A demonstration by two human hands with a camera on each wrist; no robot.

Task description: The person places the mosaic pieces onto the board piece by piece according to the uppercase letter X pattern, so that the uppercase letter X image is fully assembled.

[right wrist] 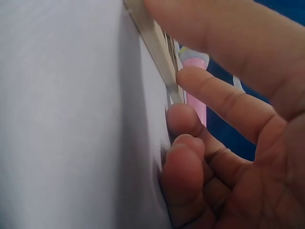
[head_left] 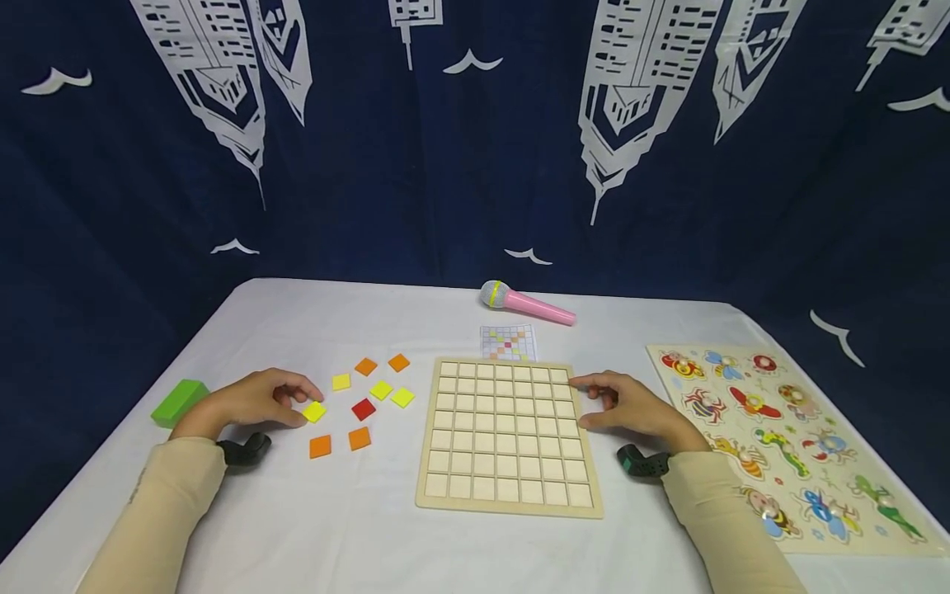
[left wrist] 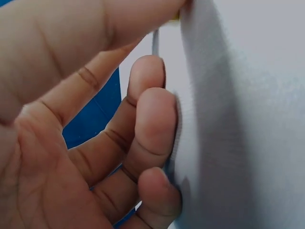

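At the left of the head view, my left hand (head_left: 256, 400) pinches a yellow square tile (head_left: 314, 412) between thumb and index finger, low over the white cloth. In the left wrist view only a yellow sliver of it shows past the thumb (left wrist: 143, 19), and the other fingers rest curled against the cloth. A wooden grid board (head_left: 508, 437) lies flat in the middle, its square cells bare. My right hand (head_left: 631, 404) touches the board's right edge with its thumb and index fingertips. The right wrist view shows this edge (right wrist: 159, 52) beside the thumb.
Loose yellow tiles (head_left: 402, 398), orange tiles (head_left: 320, 446) and a red tile (head_left: 364, 409) lie left of the board. Behind it are a coloured pattern card (head_left: 508, 341) and a pink microphone (head_left: 538, 308). A green block (head_left: 180, 403) sits far left, an insect puzzle board (head_left: 794, 445) at right.
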